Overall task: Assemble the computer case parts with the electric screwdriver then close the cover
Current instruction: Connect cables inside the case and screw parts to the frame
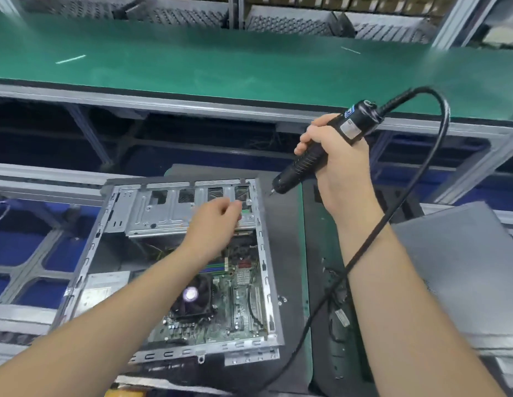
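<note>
1. we are working on an open computer case (175,267) lying on its side on a dark mat (289,239), side opening facing up.
2. inside the case we are seeing the motherboard (235,305) with a cpu cooler fan (192,296), and a metal drive cage (169,207) across the far end.
3. we are gripping the electric screwdriver (321,150) with our right hand (338,164), fingers wrapped fully around the black barrel.
4. we are holding the screwdriver tilted, its bit pointing down and to the left, hovering just beyond the far right corner of the case and clear of it.
5. the screwdriver's black power cable (392,213) is looping up from the rear of the tool and draping down over our right forearm.
6. we are holding our left hand (218,219) over the drive cage with the fingertips drawn together; blur is preventing us from telling whether a screw is pinched there.
7. a grey panel (461,267) is lying to the right of the mat.
8. a green conveyor belt (249,58) is running across the far side of the bench.
</note>
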A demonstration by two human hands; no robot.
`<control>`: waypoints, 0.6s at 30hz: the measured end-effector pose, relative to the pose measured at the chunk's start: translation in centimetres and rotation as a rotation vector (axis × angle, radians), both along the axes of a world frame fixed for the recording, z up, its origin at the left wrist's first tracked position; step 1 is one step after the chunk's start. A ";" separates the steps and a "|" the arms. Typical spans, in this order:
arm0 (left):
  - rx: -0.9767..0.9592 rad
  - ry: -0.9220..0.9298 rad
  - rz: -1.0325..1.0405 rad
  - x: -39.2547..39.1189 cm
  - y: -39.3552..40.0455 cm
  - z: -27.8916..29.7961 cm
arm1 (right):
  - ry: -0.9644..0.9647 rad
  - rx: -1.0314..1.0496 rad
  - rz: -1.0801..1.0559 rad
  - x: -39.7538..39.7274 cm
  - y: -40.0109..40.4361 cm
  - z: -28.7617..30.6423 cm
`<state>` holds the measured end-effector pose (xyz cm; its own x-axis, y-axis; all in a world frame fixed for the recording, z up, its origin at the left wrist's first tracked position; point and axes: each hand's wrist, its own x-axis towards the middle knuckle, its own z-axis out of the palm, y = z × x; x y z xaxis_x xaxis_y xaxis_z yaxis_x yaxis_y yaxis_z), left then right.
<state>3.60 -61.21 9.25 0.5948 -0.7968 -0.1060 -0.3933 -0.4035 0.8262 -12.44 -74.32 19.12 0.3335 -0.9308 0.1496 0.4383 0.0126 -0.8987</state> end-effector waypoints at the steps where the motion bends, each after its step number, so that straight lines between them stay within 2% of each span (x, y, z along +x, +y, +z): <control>1: -0.032 -0.136 -0.085 -1.5 -1.1 0.1 | -0.016 0.012 -0.003 -1.2 -0.4 -0.5; 2: -0.011 -0.305 -0.198 -3.1 -2.3 0.2 | -0.030 0.015 -0.004 -2.4 -0.8 -1.0; 5: 0.245 -0.925 -0.606 -7.9 -5.5 -0.7 | -0.075 0.049 -0.020 -6.3 -1.7 -3.1; 7: 0.485 -1.120 -0.829 -10.8 -7.2 -2.6 | -0.145 0.118 -0.021 -8.6 -2.1 -4.6; 9: 0.724 -1.143 -0.938 -12.9 -8.4 -5.0 | -0.180 0.175 -0.012 -10.2 -2.3 -5.8; 12: 0.959 -1.026 -0.925 -14.4 -8.9 -7.7 | -0.177 0.217 0.006 -11.2 -2.5 -6.8; 18: 1.111 -0.955 -0.803 -15.0 -7.9 -10.8 | -0.196 0.240 0.058 -11.5 -3.4 -7.0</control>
